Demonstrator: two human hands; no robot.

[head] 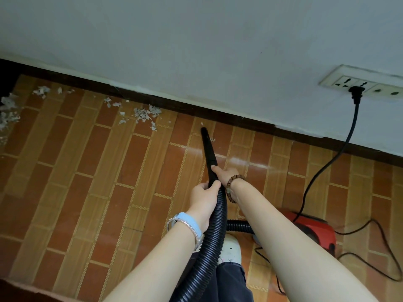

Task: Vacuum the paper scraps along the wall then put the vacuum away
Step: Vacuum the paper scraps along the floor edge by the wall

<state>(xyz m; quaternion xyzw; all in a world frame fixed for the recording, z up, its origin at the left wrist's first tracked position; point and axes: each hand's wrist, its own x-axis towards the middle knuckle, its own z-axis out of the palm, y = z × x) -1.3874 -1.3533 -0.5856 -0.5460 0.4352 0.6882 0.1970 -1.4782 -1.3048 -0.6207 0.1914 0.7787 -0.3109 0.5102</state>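
Nearest, a shoe [231, 249] and a dark trouser leg stand on the tiled floor [87, 171], with the ribbed hose [216, 232] rising in front of them. The hose runs back to the red vacuum [316, 232], just right of the shoe.

The left hand [202, 199] has its fingers curled round the hose. Just ahead, the right hand [226, 176] grips the hose where it joins the nozzle [208, 147], forefinger laid along it. The nozzle points at the skirting [196, 110], its tip low to the floor with a few tiny flecks beside it.

The scraps [145, 114] lie well left of the tip, in loose clumps along the skirting, with heavier heaps at the far left edge. Most of the job appears outstanding.

Risks, as judged:
- The cord [327, 162] loops slack on the floor around the vacuum, so a step back could snag it.
- Dragging the vacuum left toward the far heaps could tighten the cord and pull the plug [356, 92] from the wall socket [370, 83].
- The narrow nozzle may clog on larger clumps, or flick light pieces away if swept fast.

Markings: no brand, label or writing is legible on the vacuum, hose or socket.
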